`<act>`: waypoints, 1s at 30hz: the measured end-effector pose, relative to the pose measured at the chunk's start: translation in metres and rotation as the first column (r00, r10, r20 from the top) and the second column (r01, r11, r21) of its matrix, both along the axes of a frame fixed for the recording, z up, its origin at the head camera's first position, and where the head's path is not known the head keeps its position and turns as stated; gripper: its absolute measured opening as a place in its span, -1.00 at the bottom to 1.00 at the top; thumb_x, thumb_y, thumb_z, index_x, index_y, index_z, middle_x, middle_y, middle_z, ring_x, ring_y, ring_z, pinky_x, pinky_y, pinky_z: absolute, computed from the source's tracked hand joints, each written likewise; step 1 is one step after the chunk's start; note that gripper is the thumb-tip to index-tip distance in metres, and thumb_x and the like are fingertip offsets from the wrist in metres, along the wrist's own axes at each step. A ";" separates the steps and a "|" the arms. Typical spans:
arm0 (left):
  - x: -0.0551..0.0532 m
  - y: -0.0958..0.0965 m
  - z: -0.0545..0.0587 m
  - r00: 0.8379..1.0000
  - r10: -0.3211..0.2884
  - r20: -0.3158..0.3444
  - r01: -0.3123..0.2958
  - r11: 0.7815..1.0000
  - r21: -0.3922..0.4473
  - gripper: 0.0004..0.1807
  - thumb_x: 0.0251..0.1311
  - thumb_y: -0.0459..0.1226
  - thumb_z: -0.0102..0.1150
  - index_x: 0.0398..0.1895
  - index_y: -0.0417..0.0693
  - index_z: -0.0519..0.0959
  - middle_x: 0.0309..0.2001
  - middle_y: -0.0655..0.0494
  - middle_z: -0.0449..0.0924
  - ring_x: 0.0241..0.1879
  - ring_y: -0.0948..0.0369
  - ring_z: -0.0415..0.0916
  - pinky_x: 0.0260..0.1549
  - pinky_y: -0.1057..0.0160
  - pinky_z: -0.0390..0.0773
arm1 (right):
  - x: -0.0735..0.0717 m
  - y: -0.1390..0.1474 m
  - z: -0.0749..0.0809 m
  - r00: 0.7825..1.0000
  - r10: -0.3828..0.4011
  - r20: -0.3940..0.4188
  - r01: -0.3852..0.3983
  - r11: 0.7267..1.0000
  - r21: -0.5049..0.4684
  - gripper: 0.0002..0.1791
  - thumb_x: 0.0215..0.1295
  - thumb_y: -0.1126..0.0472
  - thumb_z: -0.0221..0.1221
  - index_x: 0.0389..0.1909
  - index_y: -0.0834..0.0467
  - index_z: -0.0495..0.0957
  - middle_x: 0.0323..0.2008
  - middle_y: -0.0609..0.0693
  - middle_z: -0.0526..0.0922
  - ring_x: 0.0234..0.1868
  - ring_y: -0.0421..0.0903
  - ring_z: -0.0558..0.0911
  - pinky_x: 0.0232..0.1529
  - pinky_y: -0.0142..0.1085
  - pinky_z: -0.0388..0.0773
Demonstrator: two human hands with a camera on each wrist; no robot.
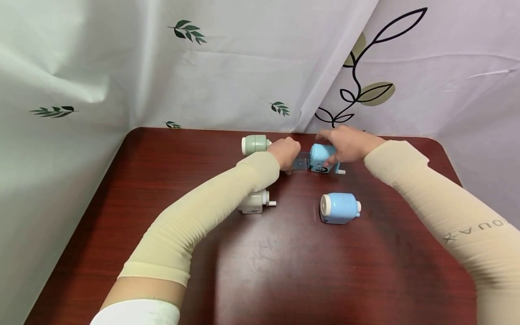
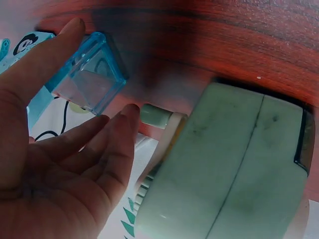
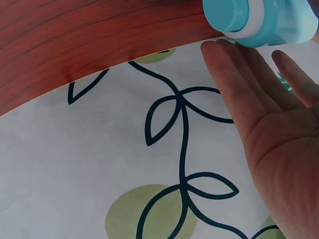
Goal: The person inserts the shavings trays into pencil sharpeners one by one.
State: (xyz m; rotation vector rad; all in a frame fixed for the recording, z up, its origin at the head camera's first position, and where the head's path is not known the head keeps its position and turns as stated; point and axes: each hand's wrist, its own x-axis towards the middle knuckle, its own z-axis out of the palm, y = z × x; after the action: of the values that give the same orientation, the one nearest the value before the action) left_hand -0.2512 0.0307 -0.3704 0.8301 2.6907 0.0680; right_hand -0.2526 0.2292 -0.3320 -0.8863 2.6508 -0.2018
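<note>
A turquoise pencil sharpener (image 1: pixel 319 155) with a panda print stands near the table's back edge, its crank to the right. Its see-through drawer (image 2: pixel 94 79) sticks out to the left. My left hand (image 1: pixel 285 151) is at this drawer, thumb along one side and fingertips along the other. My right hand (image 1: pixel 347 143) holds the sharpener, thumb on its front and fingers behind it; the right wrist view shows those fingers (image 3: pixel 249 84) nearly straight beside the body. A green pencil sharpener (image 2: pixel 224 159) stands close to my left hand.
A grey sharpener (image 1: pixel 253 203) with a white crank is partly hidden by my left sleeve. Nearer on the right, a light blue sharpener (image 1: pixel 340 208) stands on the reddish-brown table (image 1: pixel 292 271). A white patterned curtain (image 1: pixel 243 76) hangs behind the table's back edge.
</note>
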 end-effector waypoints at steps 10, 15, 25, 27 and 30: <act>0.001 0.002 -0.001 0.999 0.044 0.001 -0.044 0.999 0.031 -0.73 -0.05 -0.40 0.52 -0.25 -0.10 0.67 -0.25 0.04 0.66 -0.35 0.15 0.58 -0.36 0.20 0.62 | 0.000 -0.002 -0.005 0.999 0.022 -0.032 -0.021 0.999 0.026 -0.40 0.07 0.18 0.50 0.08 0.39 0.56 -0.10 0.21 0.68 -0.16 0.09 0.66 -0.06 0.01 0.59; -0.001 0.003 -0.001 0.998 0.051 0.022 -0.052 0.998 0.037 -0.79 -0.01 -0.44 0.47 -0.30 -0.09 0.66 -0.32 0.07 0.64 -0.44 0.19 0.45 -0.46 0.25 0.53 | -0.002 -0.004 -0.007 0.999 0.009 -0.043 -0.007 0.999 0.038 -0.47 0.05 0.21 0.52 0.00 0.39 0.61 -0.13 0.19 0.70 -0.19 0.06 0.68 -0.09 -0.03 0.62; -0.002 0.005 0.001 0.997 0.079 -0.014 -0.078 0.996 0.030 -0.83 0.05 -0.47 0.34 -0.33 -0.06 0.66 -0.31 0.07 0.63 -0.45 0.16 0.32 -0.52 0.21 0.44 | -0.001 -0.008 -0.003 0.999 -0.002 -0.044 0.004 0.998 0.064 -0.46 0.03 0.22 0.54 0.00 0.41 0.62 -0.09 0.24 0.70 -0.15 0.09 0.69 -0.07 -0.04 0.62; -0.002 0.005 -0.001 0.996 0.081 -0.021 -0.080 0.996 0.030 -0.83 0.05 -0.47 0.33 -0.32 -0.06 0.66 -0.30 0.06 0.62 -0.44 0.16 0.33 -0.52 0.21 0.45 | -0.001 -0.010 -0.002 0.999 -0.009 -0.038 0.011 0.998 0.063 -0.44 0.04 0.22 0.53 0.02 0.42 0.61 -0.06 0.27 0.69 -0.12 0.11 0.69 -0.06 -0.03 0.62; -0.002 0.005 -0.002 0.997 0.072 -0.038 -0.071 0.997 0.041 -0.84 0.09 -0.48 0.28 -0.31 -0.07 0.66 -0.26 0.05 0.63 -0.43 0.15 0.36 -0.50 0.20 0.47 | 0.000 -0.009 -0.002 0.999 -0.023 -0.032 0.025 0.997 0.067 -0.43 0.05 0.22 0.53 0.04 0.43 0.60 -0.05 0.28 0.68 -0.11 0.12 0.69 -0.04 -0.03 0.62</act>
State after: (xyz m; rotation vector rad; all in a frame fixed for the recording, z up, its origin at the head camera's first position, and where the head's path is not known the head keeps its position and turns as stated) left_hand -0.2528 0.0360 -0.3726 0.7536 2.7641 0.1227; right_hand -0.2529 0.2198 -0.3342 -0.8435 2.6807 -0.1041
